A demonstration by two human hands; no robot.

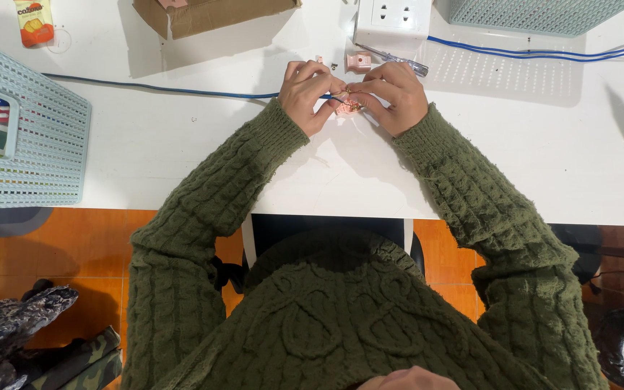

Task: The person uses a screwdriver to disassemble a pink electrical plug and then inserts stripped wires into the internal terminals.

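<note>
Orange snack packet [34, 22] top left, brown cardboard box [207, 14] cut off above, left hand [308, 94] and right hand [393, 97] pinching small pink part [346, 107], its wiring hard to discern

Both hands are meeting over the white counter [182, 144]: the left hand [310, 94] and right hand [393, 96] are pinching a small pink plug part [346, 106] between their fingertips. A blue cable [160, 89] is running out leftward from the hands. Just beyond them are lying another pink piece [359, 61] and a screwdriver [399, 59].
</note>
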